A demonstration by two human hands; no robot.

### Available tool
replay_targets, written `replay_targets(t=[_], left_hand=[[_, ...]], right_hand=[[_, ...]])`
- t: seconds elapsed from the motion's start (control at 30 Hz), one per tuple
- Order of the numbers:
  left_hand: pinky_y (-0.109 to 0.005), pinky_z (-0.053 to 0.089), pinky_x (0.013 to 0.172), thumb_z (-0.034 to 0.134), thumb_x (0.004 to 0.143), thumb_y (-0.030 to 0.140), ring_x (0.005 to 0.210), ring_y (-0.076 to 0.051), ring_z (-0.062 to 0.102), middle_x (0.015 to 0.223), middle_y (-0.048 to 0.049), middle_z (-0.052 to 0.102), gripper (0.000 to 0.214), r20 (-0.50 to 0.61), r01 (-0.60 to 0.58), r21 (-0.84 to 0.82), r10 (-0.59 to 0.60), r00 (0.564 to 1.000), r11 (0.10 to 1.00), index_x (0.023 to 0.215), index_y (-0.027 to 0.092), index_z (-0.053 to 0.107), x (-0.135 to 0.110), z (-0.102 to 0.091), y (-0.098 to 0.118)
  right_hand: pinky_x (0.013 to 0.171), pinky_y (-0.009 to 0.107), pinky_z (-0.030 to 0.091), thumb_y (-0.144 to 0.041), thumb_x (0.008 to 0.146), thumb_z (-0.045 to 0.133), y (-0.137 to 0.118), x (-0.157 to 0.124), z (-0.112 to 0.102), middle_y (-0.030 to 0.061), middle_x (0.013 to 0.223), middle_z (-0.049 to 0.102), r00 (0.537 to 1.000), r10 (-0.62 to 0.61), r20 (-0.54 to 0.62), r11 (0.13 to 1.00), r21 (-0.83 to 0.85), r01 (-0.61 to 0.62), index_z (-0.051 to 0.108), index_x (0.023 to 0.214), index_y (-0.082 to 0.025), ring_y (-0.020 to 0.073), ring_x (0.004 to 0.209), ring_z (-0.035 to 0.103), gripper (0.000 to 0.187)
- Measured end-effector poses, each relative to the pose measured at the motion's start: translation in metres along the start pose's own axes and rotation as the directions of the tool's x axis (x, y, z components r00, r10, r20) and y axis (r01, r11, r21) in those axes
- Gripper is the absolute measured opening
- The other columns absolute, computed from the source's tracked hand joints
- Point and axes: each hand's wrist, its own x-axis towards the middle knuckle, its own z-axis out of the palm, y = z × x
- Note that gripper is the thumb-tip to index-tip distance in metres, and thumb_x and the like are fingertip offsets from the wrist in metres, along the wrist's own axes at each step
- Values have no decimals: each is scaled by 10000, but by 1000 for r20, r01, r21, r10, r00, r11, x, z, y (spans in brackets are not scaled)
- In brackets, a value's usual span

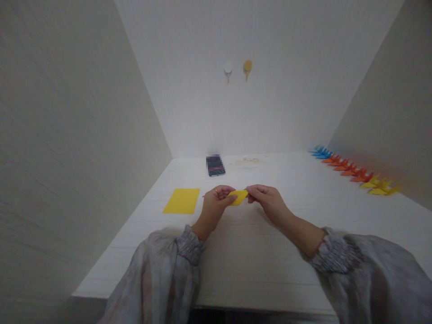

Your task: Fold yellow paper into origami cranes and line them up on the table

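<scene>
Both my hands meet over the middle of the white table (256,261), pinching a small folded yellow paper piece (238,196) between them. My left hand (216,203) grips its left end with curled fingers, a ring on one finger. My right hand (266,201) pinches its right end with thumb and fingertips. The piece is held just above the tabletop. A flat yellow sheet of paper (182,200) lies to the left of my left hand.
A dark phone (215,165) lies at the back of the table. Along the right wall runs a row of folded paper figures: blue (321,152), orange (347,168) and yellow (380,185). Two wall hooks (238,68) hang on the back wall.
</scene>
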Motion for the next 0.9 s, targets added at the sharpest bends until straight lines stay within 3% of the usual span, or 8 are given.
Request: replay_targets(t=[0.53, 0.73, 0.9], left_hand=[[-225, 469, 579, 681, 544, 183, 585, -92, 565, 653, -3, 618, 252, -18, 32, -10, -33, 999, 999, 763, 129, 567, 3, 1, 0], [-225, 470, 589, 681, 543, 182, 598, -92, 565, 653, 0, 606, 277, -52, 17, 2, -17, 998, 1000, 781, 127, 552, 2, -2, -2], [-222, 465, 603, 674, 557, 188, 606, -85, 561, 663, 0, 602, 265, -40, 4, 22, -3, 999, 1000, 780, 131, 543, 3, -1, -3]], right_hand=[[566, 265, 406, -348, 653, 589, -3, 1, 1, 6, 526, 589, 999, 38, -17, 999, 6, -38, 634, 632, -159, 118, 509, 521, 196], [547, 266, 429, -469, 701, 515, 0, 4, -1, 32, 601, 600, 994, 103, -25, 988, 120, -99, 637, 685, -168, 112, 498, 520, 325], [527, 242, 408, -428, 679, 563, 1, 2, 0, 28, 606, 599, 996, 89, 31, 996, 28, -90, 617, 619, -157, 102, 505, 507, 283]])
